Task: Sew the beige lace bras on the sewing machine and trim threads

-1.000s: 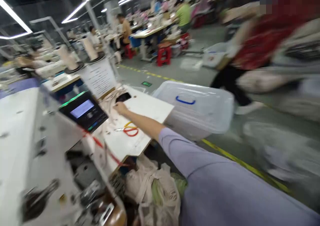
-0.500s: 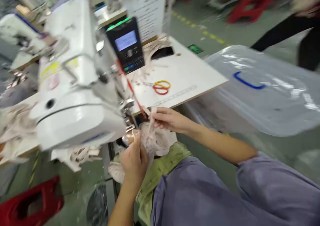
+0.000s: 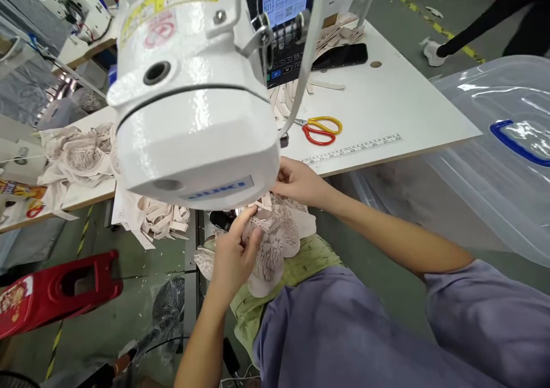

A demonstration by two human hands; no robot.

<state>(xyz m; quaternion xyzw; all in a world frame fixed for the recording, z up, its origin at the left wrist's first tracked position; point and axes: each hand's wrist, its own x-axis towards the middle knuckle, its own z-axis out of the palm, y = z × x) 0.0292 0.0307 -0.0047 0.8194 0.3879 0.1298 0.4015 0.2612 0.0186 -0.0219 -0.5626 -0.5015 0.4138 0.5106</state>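
Note:
A piece of beige lace fabric [image 3: 279, 242] lies under the head of a white sewing machine [image 3: 193, 90]. My left hand [image 3: 234, 256] pinches its near edge, fingers closed on the lace. My right hand [image 3: 301, 183] grips the fabric and a pale strap right under the machine head, by the table's front edge. The needle area is hidden behind the machine head. Scissors with one yellow and one red handle [image 3: 320, 130] lie on the white table [image 3: 399, 113] just beyond my right hand.
A black phone [image 3: 341, 55] and the machine's control panel [image 3: 286, 10] sit at the back. Beige fabric pieces [image 3: 79, 156] pile up on the left. A clear plastic bin with a blue handle [image 3: 507, 141] stands right. A red stool [image 3: 55, 290] lies on the floor left. Another person's leg [image 3: 481, 24] passes behind.
My right hand came back from the far side of the table to the fabric. My view has dropped closer to the machine head. Both hands now hold the lace under it.

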